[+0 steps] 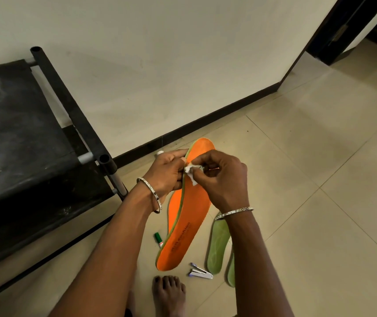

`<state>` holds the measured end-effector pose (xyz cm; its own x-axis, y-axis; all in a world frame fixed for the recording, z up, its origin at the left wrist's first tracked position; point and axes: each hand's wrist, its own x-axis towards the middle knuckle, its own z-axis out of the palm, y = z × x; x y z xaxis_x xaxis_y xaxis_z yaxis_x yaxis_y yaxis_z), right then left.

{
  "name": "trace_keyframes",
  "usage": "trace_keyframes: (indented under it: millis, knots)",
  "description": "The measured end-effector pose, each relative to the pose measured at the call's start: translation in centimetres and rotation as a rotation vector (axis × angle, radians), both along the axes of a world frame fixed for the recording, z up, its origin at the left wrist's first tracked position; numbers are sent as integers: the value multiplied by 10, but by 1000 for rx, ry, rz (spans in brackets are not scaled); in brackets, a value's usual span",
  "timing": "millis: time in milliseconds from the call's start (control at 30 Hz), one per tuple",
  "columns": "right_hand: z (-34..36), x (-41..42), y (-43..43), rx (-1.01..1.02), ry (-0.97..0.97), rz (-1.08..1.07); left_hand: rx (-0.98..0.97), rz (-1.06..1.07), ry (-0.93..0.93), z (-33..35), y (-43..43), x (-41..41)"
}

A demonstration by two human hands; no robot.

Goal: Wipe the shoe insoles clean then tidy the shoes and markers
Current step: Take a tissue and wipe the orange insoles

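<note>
The orange insole is held tilted above the floor, toe at 12 o'clock. The left hand grip clamps its edge near the toe, from 9 o'clock. The right hand grip, from 3 o'clock, pinches a white tissue against its surface.

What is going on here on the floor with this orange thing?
A person is cleaning an orange insole. The left hand holds it up by its edge, and the right hand pinches a small white wipe against its upper part. A green insole, a green marker and what looks like a stapler lie on the tiled floor. No shoes are in view.
</note>
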<state>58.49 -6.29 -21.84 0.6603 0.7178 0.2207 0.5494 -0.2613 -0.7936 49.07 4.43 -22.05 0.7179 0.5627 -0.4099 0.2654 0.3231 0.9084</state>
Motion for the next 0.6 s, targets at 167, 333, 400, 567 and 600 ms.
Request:
trace_keyframes:
  millis: [167, 333, 400, 567, 600]
  knots:
    - [1, 0, 1, 41, 34, -2, 23, -24, -1, 0, -1, 0]
    - [5, 1, -5, -50, 126, 148, 29, 18, 30, -6, 2, -2]
    - [4, 0, -4, -31, 121, 107, 23, 3, 22, -5, 2, -1]
    - [-2, 0, 3, 31, -43, -112, -38, -82, -10, -3, 0, 0]
    - [-2, 1, 3, 37, -48, -128, -37, -94, -13, -3, 0, 0]
